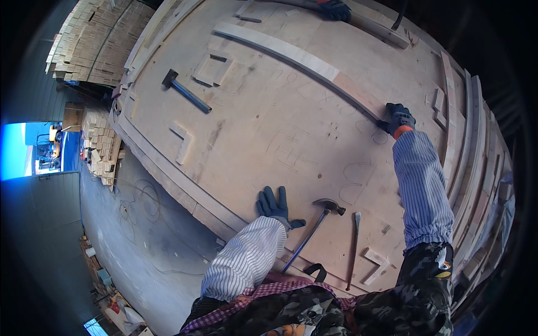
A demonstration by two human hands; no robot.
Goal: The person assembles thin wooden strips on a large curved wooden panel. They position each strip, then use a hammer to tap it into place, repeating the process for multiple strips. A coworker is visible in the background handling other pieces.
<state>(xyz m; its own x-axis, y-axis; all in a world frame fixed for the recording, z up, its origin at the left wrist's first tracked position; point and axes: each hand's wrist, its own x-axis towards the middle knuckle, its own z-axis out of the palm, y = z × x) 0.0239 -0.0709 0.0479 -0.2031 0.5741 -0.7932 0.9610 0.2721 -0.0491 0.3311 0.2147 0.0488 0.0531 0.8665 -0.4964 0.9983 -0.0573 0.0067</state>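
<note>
R hand (397, 119), in a dark glove, is stretched far out and clamped on the near end of a long curved strip (302, 59) of wood. The strip lies flat on the big board (280, 140) and bends away up and to the left, well past L hand. A co-worker's gloved hand (335, 9) is at its far end, by the top edge.

L hand (274, 206), also gloved, lies flat on the board w/ fingers spread, holding nothing. Looks like it props the body. The two hands are well apart.

The strip looks thin, long and light, prob. a bit bendy, so it may flop or twist if lifted by one end only. It looks dry and rough, not slippery, and gloves help the grip. Best hold, I think: one end each for two people, or near the middle for one. The end by R hand is more reddish than the rest.

Just right of L hand lies a claw hammer (316, 221), and next to that a pry bar (354, 246). A small L-shaped block (374, 263) sits near the bar. A mallet (185, 89) w/ a blue handle lies far off, up and left of L hand.

No packages or labels that I can see. There are pencil marks on the board betw. the hands. Stacks of wood pieces (95, 39) sit far left of L hand.
</note>
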